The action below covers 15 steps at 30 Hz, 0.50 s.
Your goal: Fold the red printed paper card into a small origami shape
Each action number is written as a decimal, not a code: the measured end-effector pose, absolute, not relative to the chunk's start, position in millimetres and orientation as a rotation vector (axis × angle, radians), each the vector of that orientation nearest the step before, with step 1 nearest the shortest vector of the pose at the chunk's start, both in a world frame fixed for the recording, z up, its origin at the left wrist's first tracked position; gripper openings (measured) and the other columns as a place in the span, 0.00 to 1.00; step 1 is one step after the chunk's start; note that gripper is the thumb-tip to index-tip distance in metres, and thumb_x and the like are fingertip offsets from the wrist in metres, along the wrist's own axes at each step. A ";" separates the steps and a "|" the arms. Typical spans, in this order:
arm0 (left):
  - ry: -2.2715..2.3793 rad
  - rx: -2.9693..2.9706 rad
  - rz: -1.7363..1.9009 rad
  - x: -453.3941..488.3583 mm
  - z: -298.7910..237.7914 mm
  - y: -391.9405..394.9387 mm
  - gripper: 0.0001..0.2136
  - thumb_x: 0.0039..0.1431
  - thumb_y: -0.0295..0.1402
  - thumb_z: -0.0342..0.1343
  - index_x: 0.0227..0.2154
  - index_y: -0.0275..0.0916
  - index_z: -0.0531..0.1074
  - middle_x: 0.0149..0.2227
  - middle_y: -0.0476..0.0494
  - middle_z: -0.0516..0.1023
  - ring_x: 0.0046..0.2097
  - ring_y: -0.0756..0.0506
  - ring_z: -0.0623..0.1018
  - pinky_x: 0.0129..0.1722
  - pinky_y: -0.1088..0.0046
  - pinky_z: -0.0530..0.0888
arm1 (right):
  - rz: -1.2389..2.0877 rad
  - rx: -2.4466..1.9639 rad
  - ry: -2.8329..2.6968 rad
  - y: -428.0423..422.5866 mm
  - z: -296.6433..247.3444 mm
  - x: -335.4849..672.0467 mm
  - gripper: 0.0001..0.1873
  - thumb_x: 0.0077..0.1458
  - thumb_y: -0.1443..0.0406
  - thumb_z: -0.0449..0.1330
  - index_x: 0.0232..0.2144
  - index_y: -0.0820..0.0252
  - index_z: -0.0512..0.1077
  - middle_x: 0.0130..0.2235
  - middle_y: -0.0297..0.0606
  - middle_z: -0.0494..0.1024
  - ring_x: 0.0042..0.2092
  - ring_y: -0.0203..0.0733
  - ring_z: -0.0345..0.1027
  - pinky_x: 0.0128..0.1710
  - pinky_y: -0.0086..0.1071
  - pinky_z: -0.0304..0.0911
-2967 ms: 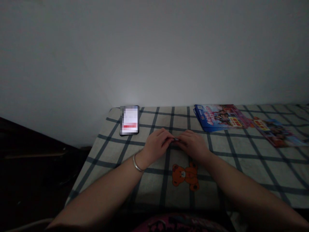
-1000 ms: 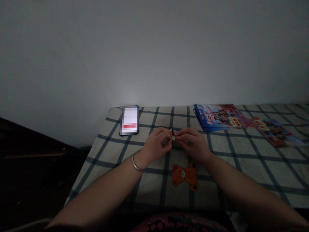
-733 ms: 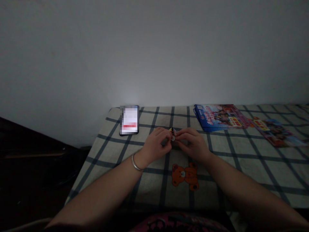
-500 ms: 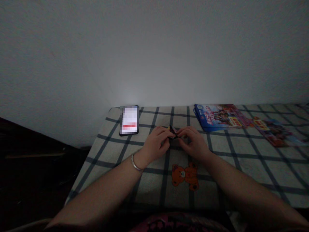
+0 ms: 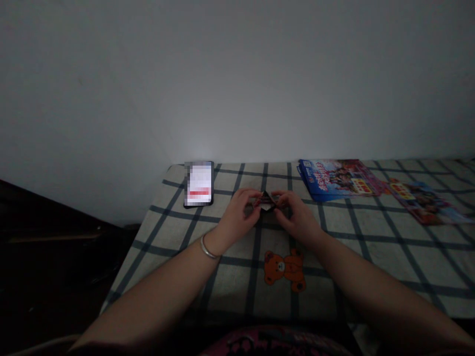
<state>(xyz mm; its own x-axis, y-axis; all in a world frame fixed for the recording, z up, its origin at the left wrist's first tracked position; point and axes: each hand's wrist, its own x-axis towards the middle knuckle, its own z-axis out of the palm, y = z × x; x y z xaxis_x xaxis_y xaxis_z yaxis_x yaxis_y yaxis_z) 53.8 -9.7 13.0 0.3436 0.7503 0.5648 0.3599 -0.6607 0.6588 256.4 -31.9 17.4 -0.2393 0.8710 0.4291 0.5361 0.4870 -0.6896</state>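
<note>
Between my two hands is a small piece of folded paper [image 5: 265, 200], dark with a pale patch and reddish print, in a pointed, diamond-like shape. My left hand [image 5: 241, 211] pinches its left corner between thumb and fingers; a silver bangle [image 5: 208, 247] circles that wrist. At the right corner, my right hand [image 5: 297, 213] grips the paper the same way. Both hands rest low over the checked cloth. The fingertips partly cover the paper's edges, and its finer folds are too dark to make out.
A lit phone [image 5: 199, 184] lies at the back left, near the wall [image 5: 237, 89]. Colourful printed leaflets [image 5: 341, 179] are stacked at the back right, with another leaflet [image 5: 426, 200] beside them. An orange bear picture [image 5: 285, 269] marks the checked tablecloth [image 5: 230, 277] nearer me.
My fingers have drawn slightly apart, and more of the folded paper shows between them. It now looks wider and diamond-shaped. The phone and leaflets stay where they were.
</note>
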 end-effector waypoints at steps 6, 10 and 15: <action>1.191 2.155 1.046 51.8 14.6 -8.0 0.11 0.62 0.30 0.51 0.46 0.39 0.69 0.46 0.41 0.76 0.49 0.41 0.75 0.57 0.52 0.66 | 0.588 -1.180 -1.879 -30.0 14.7 257.8 0.07 0.54 0.68 0.57 0.36 0.54 0.63 0.52 0.44 0.71 0.50 0.45 0.69 0.48 0.42 0.66; 1.322 2.147 0.935 51.5 15.4 -7.1 0.10 0.63 0.32 0.52 0.46 0.41 0.70 0.46 0.44 0.79 0.49 0.41 0.77 0.62 0.45 0.55 | 0.608 -1.174 -1.857 -30.0 14.6 258.6 0.08 0.54 0.68 0.56 0.37 0.54 0.63 0.52 0.43 0.71 0.49 0.44 0.69 0.49 0.42 0.65; 1.288 2.114 0.957 49.7 16.8 -6.0 0.11 0.62 0.32 0.53 0.46 0.40 0.69 0.42 0.43 0.80 0.46 0.42 0.78 0.58 0.50 0.62 | 0.521 -1.327 -1.885 -26.5 15.3 262.5 0.09 0.54 0.65 0.56 0.39 0.55 0.67 0.44 0.43 0.76 0.48 0.49 0.69 0.50 0.46 0.63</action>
